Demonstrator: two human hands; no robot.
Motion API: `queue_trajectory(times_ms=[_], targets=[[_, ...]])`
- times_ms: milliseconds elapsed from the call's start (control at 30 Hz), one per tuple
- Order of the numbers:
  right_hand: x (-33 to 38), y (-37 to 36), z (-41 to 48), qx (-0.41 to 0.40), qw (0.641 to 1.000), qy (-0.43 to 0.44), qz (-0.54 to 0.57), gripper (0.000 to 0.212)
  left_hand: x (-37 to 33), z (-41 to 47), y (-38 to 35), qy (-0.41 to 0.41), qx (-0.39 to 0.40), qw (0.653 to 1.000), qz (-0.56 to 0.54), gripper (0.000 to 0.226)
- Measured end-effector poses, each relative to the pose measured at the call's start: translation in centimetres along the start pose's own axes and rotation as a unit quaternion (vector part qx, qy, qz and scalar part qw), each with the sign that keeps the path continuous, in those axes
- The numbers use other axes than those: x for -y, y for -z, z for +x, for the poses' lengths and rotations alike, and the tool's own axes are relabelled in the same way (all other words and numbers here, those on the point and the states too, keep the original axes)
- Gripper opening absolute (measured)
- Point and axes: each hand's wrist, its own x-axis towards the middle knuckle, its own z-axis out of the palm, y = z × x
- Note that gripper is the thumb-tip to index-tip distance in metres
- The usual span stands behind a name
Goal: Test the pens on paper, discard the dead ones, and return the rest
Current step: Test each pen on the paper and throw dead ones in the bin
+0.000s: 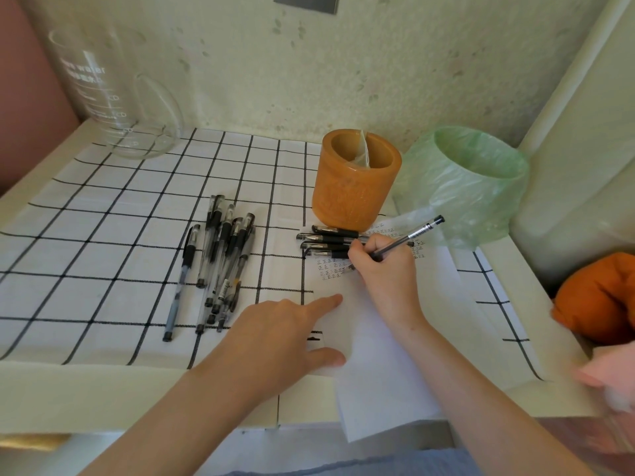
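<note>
Your right hand (381, 266) grips a pen (409, 237) with its tip on the paper (385, 355). Your left hand (275, 333) presses flat on the paper's left edge, fingers straight.

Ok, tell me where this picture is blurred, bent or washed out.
Head view: the wide lens bows the lines of the checked cloth; the pink thing at lower right is smeared by blur; the glass jug looks faint against the wall; light is soft, shadows weak; the marks on the paper are too small to read.
</note>
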Motion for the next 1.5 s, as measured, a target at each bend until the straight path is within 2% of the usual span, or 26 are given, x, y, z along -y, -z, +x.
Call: queue_trajectory(times_ms=[300,667,900,1500], targets=[[0.16,-0.04,-0.04,0.002,1.0,0.006,-0.008,0.035,0.0,0.02,0.03,-0.002,0.001,1.0,-0.003,0.071],[0.15,-0.08,-0.08,-0.01,1.0,0.009,-0.005,0.044,0.07,0.0,-0.1,-0.005,-0.003,1.0,-0.012,0.071],[0.1,-0.06,-0.04,0.004,1.0,0.015,-0.007,0.035,0.05,0.05,-0.04,-0.005,-0.002,1.0,-0.007,0.071],[0.65,-0.02,-0.23,-0.003,1.0,0.012,-0.013,0.043,-0.02,-0.08,0.03,-0.002,-0.006,1.0,-0.014,0.071]])
